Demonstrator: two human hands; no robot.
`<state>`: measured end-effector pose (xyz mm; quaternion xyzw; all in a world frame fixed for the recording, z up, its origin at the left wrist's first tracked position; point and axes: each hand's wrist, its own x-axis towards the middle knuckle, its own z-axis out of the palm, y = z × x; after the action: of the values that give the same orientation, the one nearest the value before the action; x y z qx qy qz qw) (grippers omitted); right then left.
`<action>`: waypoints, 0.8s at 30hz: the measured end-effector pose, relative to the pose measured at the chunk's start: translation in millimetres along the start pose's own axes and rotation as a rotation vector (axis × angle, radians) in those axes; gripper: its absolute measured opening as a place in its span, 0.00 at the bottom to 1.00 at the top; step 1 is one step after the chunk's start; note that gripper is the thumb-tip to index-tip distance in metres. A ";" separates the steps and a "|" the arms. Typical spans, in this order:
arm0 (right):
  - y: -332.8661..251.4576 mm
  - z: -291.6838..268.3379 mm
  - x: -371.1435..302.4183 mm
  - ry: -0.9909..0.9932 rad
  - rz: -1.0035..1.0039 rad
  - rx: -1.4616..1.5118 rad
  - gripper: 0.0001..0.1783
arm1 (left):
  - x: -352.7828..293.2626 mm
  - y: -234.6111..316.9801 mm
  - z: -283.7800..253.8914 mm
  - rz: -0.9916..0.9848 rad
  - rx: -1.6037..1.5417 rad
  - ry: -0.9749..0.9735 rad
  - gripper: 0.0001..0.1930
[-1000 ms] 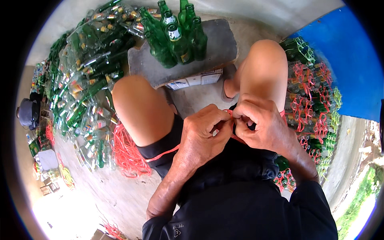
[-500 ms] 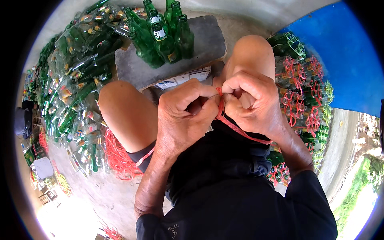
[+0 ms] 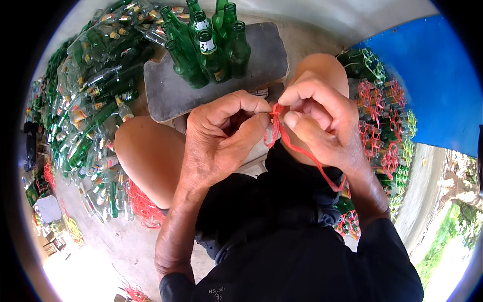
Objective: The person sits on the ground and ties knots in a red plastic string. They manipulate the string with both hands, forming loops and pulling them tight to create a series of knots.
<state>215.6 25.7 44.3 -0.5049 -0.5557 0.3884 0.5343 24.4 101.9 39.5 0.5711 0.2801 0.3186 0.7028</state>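
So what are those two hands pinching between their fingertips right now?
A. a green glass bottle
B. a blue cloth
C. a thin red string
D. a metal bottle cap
C: the left hand and the right hand meet fingertip to fingertip on a thin red string, which trails down over the lap, while the upright green bottles stand untouched on the grey slab beyond.

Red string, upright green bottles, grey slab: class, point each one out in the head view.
red string (image 3: 302, 150), head view, strand below the fingers
upright green bottles (image 3: 236, 48), head view, one bottle's body
grey slab (image 3: 168, 90), head view, bare left part
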 end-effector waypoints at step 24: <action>-16.1 20.1 114.0 -0.009 0.225 0.136 0.04 | 99.2 23.6 -78.7 -0.012 -0.314 -0.119 0.08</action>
<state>202.7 136.1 80.4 -0.5248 -0.4706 0.4848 0.5178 25.3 230.7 44.7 0.4705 0.1882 0.3196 0.8006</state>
